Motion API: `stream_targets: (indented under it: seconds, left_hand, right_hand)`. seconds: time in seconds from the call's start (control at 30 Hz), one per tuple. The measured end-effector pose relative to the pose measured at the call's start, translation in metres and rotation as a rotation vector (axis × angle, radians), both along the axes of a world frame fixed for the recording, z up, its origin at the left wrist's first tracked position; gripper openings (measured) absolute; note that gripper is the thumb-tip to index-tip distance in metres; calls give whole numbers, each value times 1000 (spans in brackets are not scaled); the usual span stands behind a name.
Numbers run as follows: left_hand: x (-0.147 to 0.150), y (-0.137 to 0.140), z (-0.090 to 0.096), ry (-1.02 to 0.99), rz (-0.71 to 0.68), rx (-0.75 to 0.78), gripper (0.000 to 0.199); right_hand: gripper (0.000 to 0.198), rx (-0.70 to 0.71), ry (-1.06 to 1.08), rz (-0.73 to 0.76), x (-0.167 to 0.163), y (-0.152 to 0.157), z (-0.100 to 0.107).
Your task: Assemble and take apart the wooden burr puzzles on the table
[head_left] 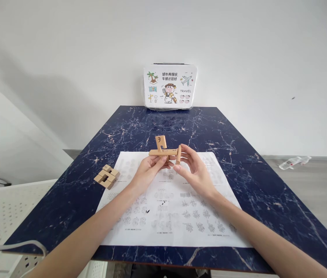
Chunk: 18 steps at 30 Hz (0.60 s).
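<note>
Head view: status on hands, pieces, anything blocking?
Left hand holding long piece; right hand pinching end piece. Marked piece sticking up. Block cluster at sheet's left edge, clear of hands.

Both arms are bare and reach in over the near edge of the table [256,181]. The left forearm [102,224] crosses towards the near left corner, the right forearm [256,229] well to the right. They converge forward. Left hand [151,168]: closed grip, thumb laid over bent fingers. Right hand [196,170]: pinch grip, thumb and index finger opposed, remaining fingers curved leftward. Hands adjacent; fingertip contact between them cannot be determined.
</note>
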<state>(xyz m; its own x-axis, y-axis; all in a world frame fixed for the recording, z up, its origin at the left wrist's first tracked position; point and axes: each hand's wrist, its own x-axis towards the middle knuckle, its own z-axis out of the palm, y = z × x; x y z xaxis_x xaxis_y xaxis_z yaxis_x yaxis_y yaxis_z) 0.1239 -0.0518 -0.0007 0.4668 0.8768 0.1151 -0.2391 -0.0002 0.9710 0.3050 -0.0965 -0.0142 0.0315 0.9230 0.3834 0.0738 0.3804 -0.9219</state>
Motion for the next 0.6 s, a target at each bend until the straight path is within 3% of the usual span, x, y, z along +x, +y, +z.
stream_targets:
  seconds: [0.3, 0.6]
  left_hand:
    - [-3, -5, 10, 197, 64, 160, 24]
    - [-3, -6, 12, 219, 62, 170, 23]
  right_hand:
    - [74, -58, 90, -8, 3, -1, 1]
    - [74, -63, 35, 23, 9, 1, 4]
